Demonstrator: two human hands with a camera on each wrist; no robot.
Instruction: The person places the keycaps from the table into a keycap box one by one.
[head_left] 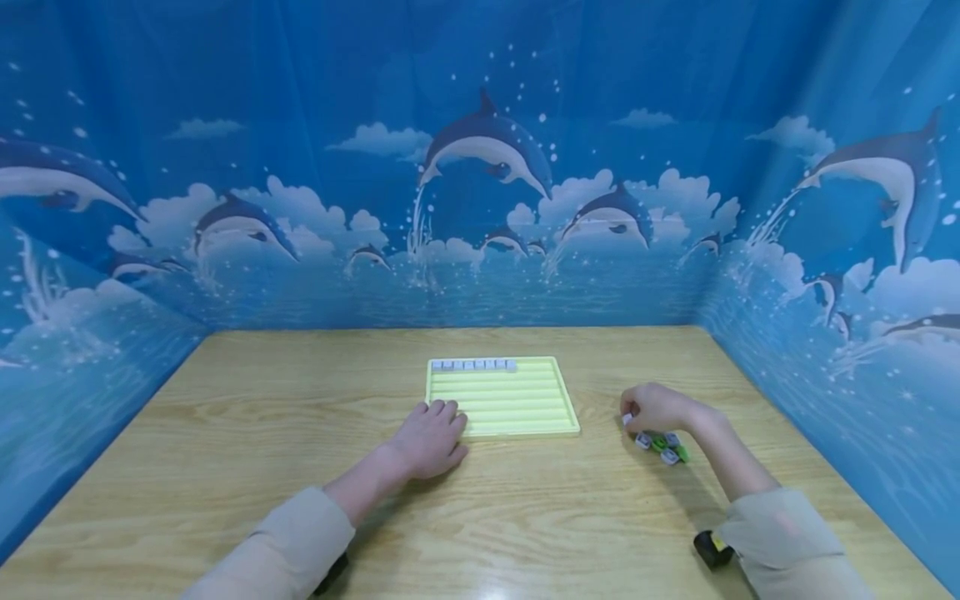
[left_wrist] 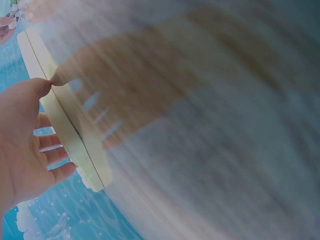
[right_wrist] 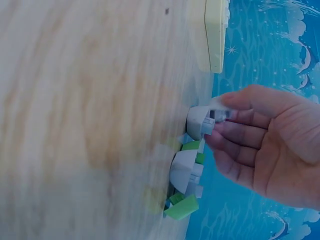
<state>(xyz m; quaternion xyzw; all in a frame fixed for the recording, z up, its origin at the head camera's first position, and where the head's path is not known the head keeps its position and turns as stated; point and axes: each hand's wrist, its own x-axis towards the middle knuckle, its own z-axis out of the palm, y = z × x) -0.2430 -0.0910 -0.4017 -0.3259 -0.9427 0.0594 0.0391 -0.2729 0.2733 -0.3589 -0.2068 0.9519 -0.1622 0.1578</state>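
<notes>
A pale yellow-green ridged tray (head_left: pixel 517 398) lies on the table, with a row of light grey keycaps (head_left: pixel 474 365) along its far ridge, starting from the left corner. My left hand (head_left: pixel 429 437) rests at the tray's near left corner, fingers extended over its edge; the left wrist view shows them along the tray's side (left_wrist: pixel 70 122). Right of the tray, my right hand (head_left: pixel 660 407) pinches a light grey keycap (head_left: pixel 627 419) between thumb and fingers. Just below that hand sit several loose grey and green keycaps (right_wrist: pixel 184 167), some tipped with their hollow undersides showing.
The wood-grain table (head_left: pixel 315 383) carries the tray at its middle and the loose keycaps to the right. A blue curtain (head_left: pixel 360 292) printed with dolphins encloses the back and both sides. A black wrist strap (head_left: pixel 712 550) shows at the right sleeve.
</notes>
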